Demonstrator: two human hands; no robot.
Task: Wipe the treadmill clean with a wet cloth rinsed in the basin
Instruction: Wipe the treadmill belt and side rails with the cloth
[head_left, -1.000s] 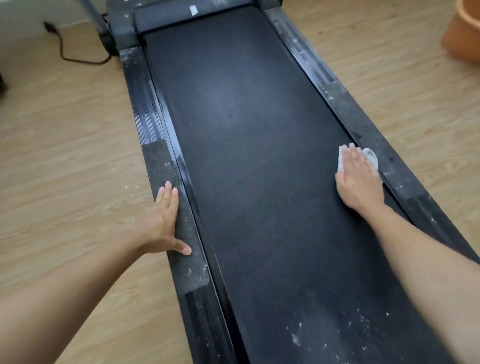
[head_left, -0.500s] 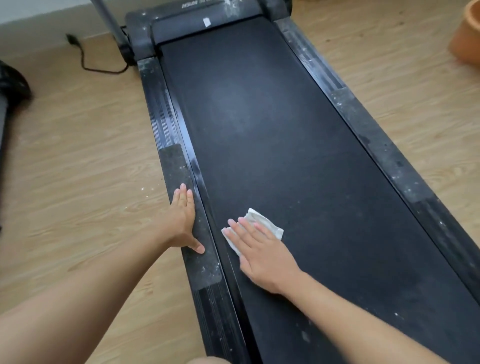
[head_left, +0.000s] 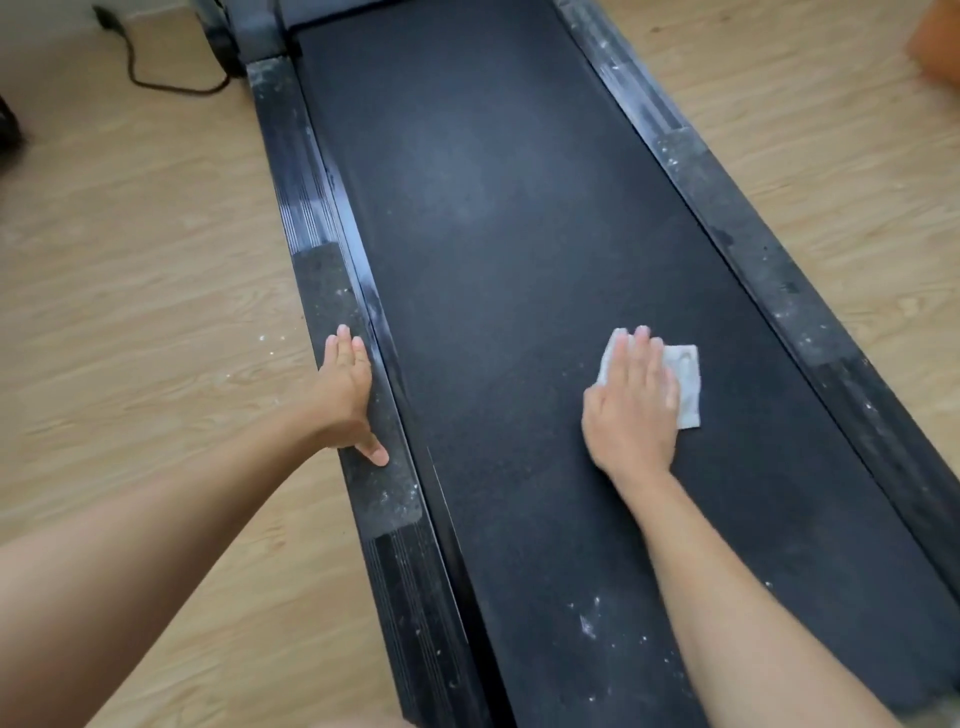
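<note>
On the black rubber treadmill belt (head_left: 493, 234), right of its middle: small white folded cloth (head_left: 685, 384) under flat right hand (head_left: 631, 410), fingers straight | left hand (head_left: 345, 400) flat on dusty left side rail (head_left: 332, 291) | risk: unpinched cloth may slip out, or only smear dust

My small folded cloth (head_left: 684, 382) is white against the matt black treadmill belt (head_left: 493, 249), which carries scattered white flecks. The dark side rails (head_left: 324, 291) are ribbed, grey-speckled and streaked with pale dust. The laminate floor (head_left: 130, 312) shows light tan wood grain.
</note>
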